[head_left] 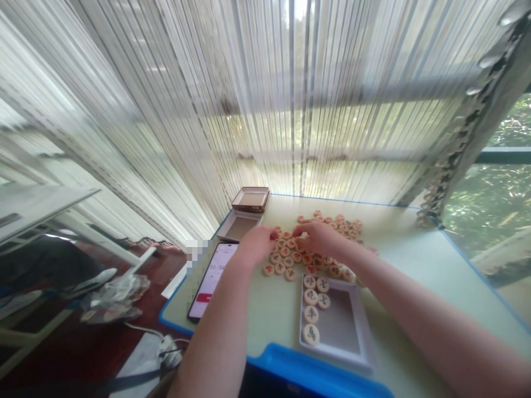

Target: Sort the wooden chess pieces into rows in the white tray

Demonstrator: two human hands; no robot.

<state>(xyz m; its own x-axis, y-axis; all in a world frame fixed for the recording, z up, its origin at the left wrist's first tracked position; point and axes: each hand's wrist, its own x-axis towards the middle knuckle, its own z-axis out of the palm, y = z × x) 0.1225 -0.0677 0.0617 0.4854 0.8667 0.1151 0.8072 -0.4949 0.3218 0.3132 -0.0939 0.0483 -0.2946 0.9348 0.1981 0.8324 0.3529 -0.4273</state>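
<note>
Several round wooden chess pieces (286,260) with red and black characters lie scattered on a pale green table (415,265). My left hand (257,245) rests on the left side of the pile, fingers curled over a piece. My right hand (317,236) is over the middle of the pile with fingers pinched around a piece. In front of the pile sits a white tray (344,326) with several pieces (312,307) lined along its left side.
A phone (211,281) with a lit screen lies at the table's left edge. A brown box (250,199) and a white lid (240,225) stand at the back left. A blue object (311,373) is at the near edge. Sheer curtains hang behind.
</note>
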